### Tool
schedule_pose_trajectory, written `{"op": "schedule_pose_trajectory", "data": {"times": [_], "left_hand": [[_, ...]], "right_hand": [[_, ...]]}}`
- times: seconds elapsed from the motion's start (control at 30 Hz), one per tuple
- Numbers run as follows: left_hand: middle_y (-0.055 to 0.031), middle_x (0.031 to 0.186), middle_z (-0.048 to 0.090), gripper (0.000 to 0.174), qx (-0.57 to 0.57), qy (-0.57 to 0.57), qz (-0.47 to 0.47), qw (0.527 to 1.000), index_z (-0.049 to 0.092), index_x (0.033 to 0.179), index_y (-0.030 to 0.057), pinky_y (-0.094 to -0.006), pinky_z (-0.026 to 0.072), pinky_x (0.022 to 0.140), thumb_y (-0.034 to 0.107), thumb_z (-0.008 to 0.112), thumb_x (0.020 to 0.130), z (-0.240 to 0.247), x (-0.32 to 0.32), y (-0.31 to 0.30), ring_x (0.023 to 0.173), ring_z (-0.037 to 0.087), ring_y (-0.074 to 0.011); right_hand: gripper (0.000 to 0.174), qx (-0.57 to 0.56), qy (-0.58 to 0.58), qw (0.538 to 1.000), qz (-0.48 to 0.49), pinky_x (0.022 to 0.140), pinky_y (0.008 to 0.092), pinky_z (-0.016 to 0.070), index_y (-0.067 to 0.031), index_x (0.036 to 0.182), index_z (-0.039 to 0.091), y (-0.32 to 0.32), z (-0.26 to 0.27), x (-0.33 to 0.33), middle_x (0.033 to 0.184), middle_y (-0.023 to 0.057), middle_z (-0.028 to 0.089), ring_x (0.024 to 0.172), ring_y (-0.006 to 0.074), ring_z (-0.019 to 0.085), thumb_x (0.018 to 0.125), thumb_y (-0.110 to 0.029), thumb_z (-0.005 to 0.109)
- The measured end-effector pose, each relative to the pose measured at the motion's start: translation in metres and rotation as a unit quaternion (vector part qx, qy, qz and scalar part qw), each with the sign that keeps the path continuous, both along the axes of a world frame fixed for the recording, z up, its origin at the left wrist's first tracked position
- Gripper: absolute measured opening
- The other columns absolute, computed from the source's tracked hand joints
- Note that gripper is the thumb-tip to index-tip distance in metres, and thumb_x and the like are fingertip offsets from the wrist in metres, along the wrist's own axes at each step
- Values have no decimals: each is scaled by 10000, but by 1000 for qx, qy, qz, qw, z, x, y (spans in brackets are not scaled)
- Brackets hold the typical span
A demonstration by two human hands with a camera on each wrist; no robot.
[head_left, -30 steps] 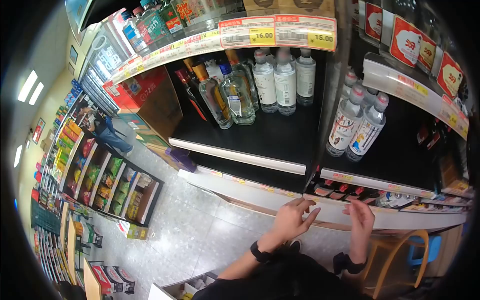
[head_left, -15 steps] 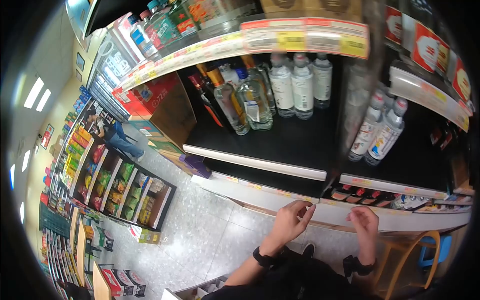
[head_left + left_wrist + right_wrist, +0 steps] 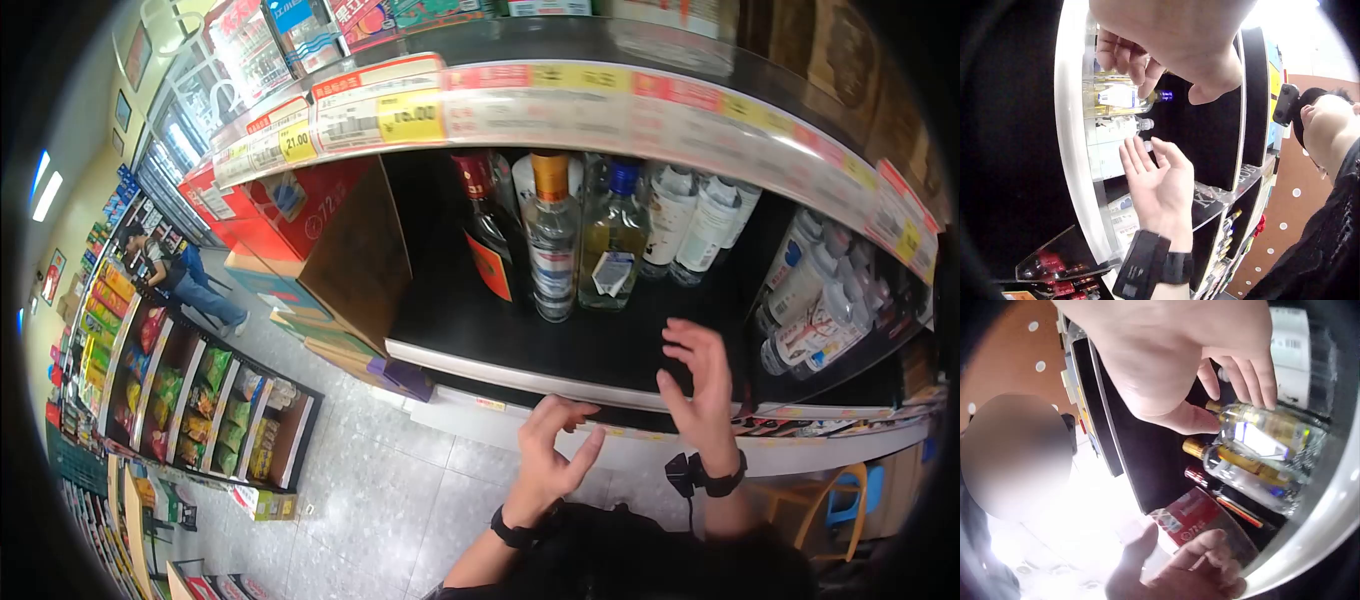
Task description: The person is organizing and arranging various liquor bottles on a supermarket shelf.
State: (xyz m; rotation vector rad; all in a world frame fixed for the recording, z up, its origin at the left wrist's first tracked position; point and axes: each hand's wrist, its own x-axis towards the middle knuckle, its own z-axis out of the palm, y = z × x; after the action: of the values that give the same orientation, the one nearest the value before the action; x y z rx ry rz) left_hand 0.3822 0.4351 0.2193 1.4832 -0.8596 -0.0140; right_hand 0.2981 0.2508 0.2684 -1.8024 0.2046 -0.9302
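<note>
Neither hand holds anything. My right hand [image 3: 700, 385] reaches over the front edge of the black shelf [image 3: 440, 310], fingers extended and spread. Nearest to it are a blue-capped bottle [image 3: 610, 250] and clear bottles with white labels [image 3: 705, 230]. Lower and to its left, my left hand [image 3: 550, 455] hovers in front of the shelf edge, fingers loosely bent. A gold-capped bottle [image 3: 552, 245] and a dark bottle with a red top [image 3: 490, 235] stand left of the blue-capped one. In the right wrist view, the right fingers overlap the blue-capped bottle's neck area.
A shelf with price tags [image 3: 410, 115] overhangs the bottles. More clear bottles [image 3: 820, 300] stand in the right-hand bay. Stacked cartons [image 3: 350, 260] flank the shelf's left end. A snack rack [image 3: 200, 390], a person [image 3: 175, 270] and a wooden chair [image 3: 850, 500] are farther off.
The head view has come closer to the bottles and shifted left along the shelf. My right hand has risen toward the shelf, its fingers straightening. My left hand has opened a little.
</note>
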Motion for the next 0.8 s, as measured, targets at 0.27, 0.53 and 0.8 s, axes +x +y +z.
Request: {"op": "schedule_pose_trajectory", "data": {"times": [0.27,0.53,0.8], "left_hand": [[-161,938,629,343,-38,14,-65,997,703,992,-54,-341,486,809,192,709,753,5,30,-2,886,620,-275],[-161,963,632,324,-32,26,-84,996,707,998,-44,-338,488,817,170,713,755,7,42,-10,893,626,-271],[-138,978,642,268,-10,60,-102,993,708,1018,-23,-328,494,814,153,714,817,12,42,-20,898,631,-250]], "right_hand": [[859,12,68,998,-8,1073,436,436,-15,1492,343,-40,3,87,1411,162,525,1304,266,533,797,-114,838],[659,-45,155,985,-55,894,358,531,20,1256,480,-42,8,99,1117,130,655,1008,219,676,768,-182,874],[721,68,58,996,5,934,336,525,-2,1336,441,-29,-4,91,1267,131,605,1135,197,637,756,-82,861]]}}
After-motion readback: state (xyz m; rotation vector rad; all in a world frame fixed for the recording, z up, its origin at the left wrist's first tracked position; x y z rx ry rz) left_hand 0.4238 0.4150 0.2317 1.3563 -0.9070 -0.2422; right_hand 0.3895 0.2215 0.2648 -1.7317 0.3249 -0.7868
